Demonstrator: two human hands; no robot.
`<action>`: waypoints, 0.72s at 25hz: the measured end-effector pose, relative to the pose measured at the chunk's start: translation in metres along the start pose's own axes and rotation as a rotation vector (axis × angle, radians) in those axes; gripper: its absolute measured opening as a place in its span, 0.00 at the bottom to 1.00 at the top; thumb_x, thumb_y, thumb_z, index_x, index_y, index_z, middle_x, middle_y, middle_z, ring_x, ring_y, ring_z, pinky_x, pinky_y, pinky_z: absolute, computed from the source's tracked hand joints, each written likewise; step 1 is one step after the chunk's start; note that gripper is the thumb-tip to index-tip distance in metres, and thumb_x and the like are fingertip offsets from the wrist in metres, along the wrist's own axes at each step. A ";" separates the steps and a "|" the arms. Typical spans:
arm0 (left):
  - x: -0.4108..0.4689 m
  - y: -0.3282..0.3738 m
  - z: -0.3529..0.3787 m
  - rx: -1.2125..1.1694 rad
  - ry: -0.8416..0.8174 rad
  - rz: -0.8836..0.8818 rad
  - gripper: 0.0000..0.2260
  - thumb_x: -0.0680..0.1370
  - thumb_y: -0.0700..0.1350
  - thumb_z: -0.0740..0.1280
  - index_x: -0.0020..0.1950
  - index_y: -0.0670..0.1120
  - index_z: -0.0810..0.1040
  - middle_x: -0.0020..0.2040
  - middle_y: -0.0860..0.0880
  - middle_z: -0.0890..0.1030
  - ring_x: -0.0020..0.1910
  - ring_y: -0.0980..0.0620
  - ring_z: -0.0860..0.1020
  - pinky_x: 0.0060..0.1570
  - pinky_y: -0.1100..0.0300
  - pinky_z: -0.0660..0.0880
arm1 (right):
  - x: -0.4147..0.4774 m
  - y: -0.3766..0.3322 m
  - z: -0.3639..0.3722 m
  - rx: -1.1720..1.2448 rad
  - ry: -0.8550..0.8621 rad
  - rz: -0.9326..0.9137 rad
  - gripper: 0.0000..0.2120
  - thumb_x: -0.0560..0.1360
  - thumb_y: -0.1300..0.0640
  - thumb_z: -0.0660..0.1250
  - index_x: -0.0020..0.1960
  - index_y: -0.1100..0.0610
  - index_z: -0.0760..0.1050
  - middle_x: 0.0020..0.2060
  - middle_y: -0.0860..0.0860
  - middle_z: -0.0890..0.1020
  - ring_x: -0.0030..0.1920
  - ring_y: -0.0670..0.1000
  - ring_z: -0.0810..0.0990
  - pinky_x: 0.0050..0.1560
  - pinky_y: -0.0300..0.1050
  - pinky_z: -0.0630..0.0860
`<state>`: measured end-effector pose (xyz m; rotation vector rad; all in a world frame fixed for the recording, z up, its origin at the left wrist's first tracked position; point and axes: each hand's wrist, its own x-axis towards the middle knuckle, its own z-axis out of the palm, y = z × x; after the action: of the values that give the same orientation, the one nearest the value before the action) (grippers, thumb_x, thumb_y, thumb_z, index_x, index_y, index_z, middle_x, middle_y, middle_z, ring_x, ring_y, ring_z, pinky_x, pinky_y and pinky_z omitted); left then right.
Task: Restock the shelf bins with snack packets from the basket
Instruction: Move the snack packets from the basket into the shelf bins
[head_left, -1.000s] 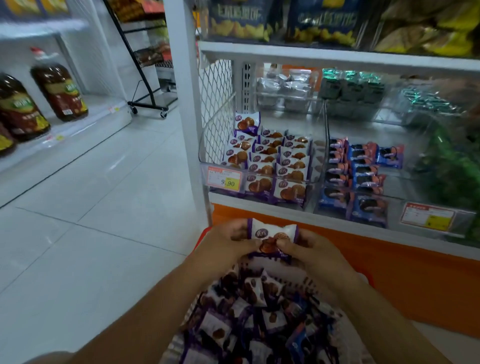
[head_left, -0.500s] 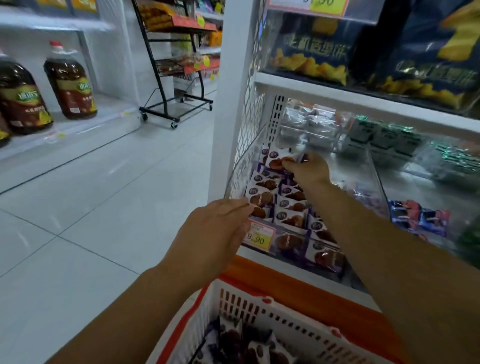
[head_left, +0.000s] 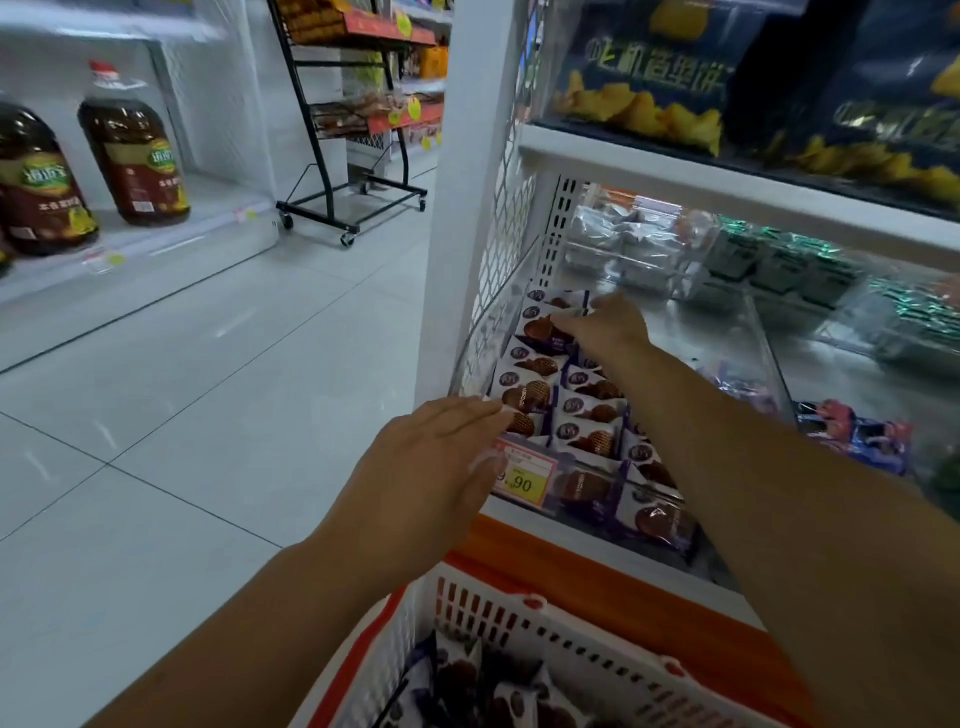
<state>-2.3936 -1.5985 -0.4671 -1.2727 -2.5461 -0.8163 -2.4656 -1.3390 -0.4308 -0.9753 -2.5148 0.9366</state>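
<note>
Purple-wrapped packet pinched in my right hand, I seat it at the bin's back, left hand flat-open at its front; next, the basket.

The white shelf holds a row of clear bins. The bin at its left end, against the wire mesh side, is packed with purple-and-white snack packets in overlapping rows running from front edge to back. A price tag hangs on its front wall. Toward the right end lie blue-and-pink packets. Along the back edge sit silver packets and green ones. The shelf above carries dark blue chip bags. Across the tiled floor, a low shelf carries brown bottles.
</note>
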 end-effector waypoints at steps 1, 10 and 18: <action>-0.002 0.002 0.001 -0.022 0.026 -0.012 0.22 0.79 0.55 0.57 0.73 0.54 0.70 0.71 0.57 0.70 0.71 0.59 0.64 0.70 0.58 0.58 | -0.015 -0.004 -0.010 0.089 0.050 -0.041 0.28 0.74 0.47 0.71 0.68 0.60 0.70 0.60 0.54 0.77 0.55 0.53 0.78 0.51 0.40 0.73; -0.071 0.053 0.060 -0.086 0.012 0.064 0.17 0.78 0.49 0.59 0.65 0.50 0.76 0.63 0.52 0.76 0.60 0.56 0.72 0.58 0.61 0.72 | -0.254 0.104 -0.035 0.549 0.145 -0.246 0.08 0.80 0.58 0.62 0.54 0.45 0.74 0.40 0.50 0.79 0.37 0.47 0.78 0.35 0.37 0.76; -0.155 0.051 0.152 -0.043 -0.796 -0.238 0.22 0.84 0.50 0.57 0.78 0.52 0.59 0.79 0.51 0.53 0.77 0.49 0.57 0.72 0.56 0.59 | -0.311 0.314 0.059 0.010 -0.292 0.366 0.17 0.77 0.65 0.62 0.65 0.59 0.73 0.61 0.59 0.75 0.63 0.60 0.73 0.65 0.54 0.71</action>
<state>-2.2463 -1.5968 -0.6336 -1.5610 -3.3570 -0.4442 -2.1105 -1.4027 -0.6923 -1.4211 -2.6052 1.2772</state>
